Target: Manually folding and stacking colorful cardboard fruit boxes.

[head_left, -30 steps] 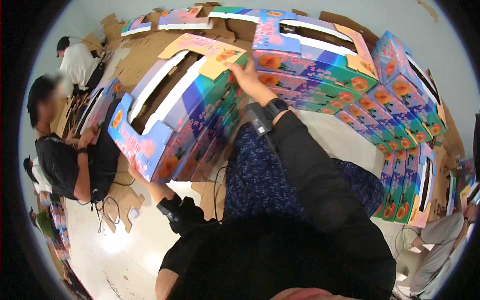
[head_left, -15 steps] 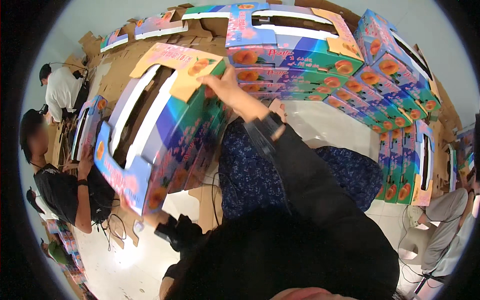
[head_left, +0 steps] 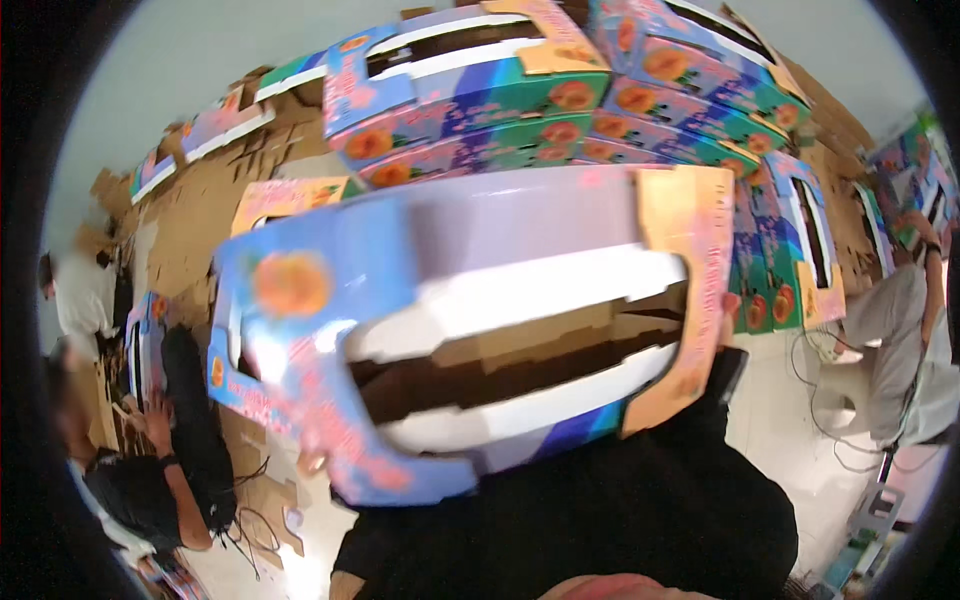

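A printed cardboard fruit carton (head_left: 530,295), blue and lilac with peach-coloured end flaps, is held up in front of my body. Its long top slot is open and shows bare brown cardboard inside. My left hand (head_left: 316,460) grips the carton's left end low down, with only a few fingers showing. At the opposite end my right hand (head_left: 731,315) closes on the peach-coloured side, mostly hidden behind it. The carton is slightly tilted and blurred. Behind its left part, another similar carton (head_left: 290,192) shows partly.
Stacked cartons (head_left: 465,95) stand ahead, with a further stack (head_left: 690,80) to their right and upright cartons (head_left: 805,235) at right. Flattened cardboard (head_left: 190,225) lies at left. A person (head_left: 150,480) works close on the left; another sits at right (head_left: 885,345), near cables.
My hands have lifted the carton off the left stack and brought it right, close before my body, turning it lengthwise. The view has swung, so the stacks ahead appear further left.
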Motion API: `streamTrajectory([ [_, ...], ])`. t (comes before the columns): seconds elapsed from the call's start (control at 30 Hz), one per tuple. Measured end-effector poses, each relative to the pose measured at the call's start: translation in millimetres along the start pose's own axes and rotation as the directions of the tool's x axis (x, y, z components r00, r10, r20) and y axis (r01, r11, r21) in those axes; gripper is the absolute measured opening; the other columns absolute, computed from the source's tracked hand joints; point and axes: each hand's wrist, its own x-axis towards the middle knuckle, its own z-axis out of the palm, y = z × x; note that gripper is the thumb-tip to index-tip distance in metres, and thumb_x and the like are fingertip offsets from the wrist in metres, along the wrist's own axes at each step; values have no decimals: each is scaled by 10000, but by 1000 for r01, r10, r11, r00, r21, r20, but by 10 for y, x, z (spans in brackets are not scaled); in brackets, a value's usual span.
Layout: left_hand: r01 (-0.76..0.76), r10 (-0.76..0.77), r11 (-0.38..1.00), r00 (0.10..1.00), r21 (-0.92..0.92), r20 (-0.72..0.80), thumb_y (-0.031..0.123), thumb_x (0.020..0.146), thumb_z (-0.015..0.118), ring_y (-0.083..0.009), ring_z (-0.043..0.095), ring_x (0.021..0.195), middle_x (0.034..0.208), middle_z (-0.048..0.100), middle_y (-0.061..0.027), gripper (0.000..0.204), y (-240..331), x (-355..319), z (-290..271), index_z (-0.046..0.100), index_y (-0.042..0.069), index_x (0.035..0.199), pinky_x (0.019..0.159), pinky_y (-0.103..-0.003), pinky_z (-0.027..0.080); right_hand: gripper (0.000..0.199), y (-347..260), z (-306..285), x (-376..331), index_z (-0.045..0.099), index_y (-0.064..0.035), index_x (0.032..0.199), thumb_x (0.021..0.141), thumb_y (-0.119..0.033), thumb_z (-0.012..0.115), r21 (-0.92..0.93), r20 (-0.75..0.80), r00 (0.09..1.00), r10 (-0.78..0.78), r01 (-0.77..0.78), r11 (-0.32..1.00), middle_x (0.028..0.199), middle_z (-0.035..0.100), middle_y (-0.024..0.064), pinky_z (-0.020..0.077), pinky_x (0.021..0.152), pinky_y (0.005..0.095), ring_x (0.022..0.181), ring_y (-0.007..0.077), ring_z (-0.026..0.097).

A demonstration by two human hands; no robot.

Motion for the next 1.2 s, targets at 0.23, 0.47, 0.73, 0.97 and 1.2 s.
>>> streamTrajectory([
  [0.23,365,-22,893,620,-263,785,326,878,498,-256,5,1401,1517,9,-146,785,-554,-85,1522,48,32,1451,1113,-375,39,501,-124,-948,-1264,440,-18,1238,892,-378,492,-102,-468,855,-224,200,974,1177,510,103,375,982,359,1106,234,492],
  [0.47,358,94,903,376,-238,922,349,922,432,-269,-21,1412,1529,-18,-153,722,421,-83,2340,76,19,1456,1117,-377,28,536,-246,-1396,-1903,424,-23,1259,874,-390,489,-160,-697,623,-355,348,924,1197,508,117,392,974,383,1110,256,500],
  [0.73,441,163,810,465,-388,870,363,956,374,-241,133,1401,1495,202,-150,637,522,42,2395,193,-24,1428,1122,-364,71,577,-632,-2205,-2034,406,-27,1284,853,-404,485,-237,-843,290,-453,556,797,1220,505,134,413,965,412,1115,281,508],
  [0.97,555,-224,805,612,-210,758,254,911,455,-285,431,1251,1292,494,-189,437,463,147,2069,481,-10,1257,1076,-405,267,614,-870,-2904,-2180,391,-31,1306,836,-416,481,-270,-872,192,-451,580,768,1240,502,149,430,957,436,1119,303,515],
  [1.2,588,-327,789,650,-180,686,140,918,467,-220,531,1132,1168,593,-135,309,259,153,1898,559,-12,1171,986,-339,383,702,-927,-2623,-1556,366,-25,1335,810,-491,374,-193,-824,291,-485,661,725,1283,477,183,402,980,495,1170,361,481],
])
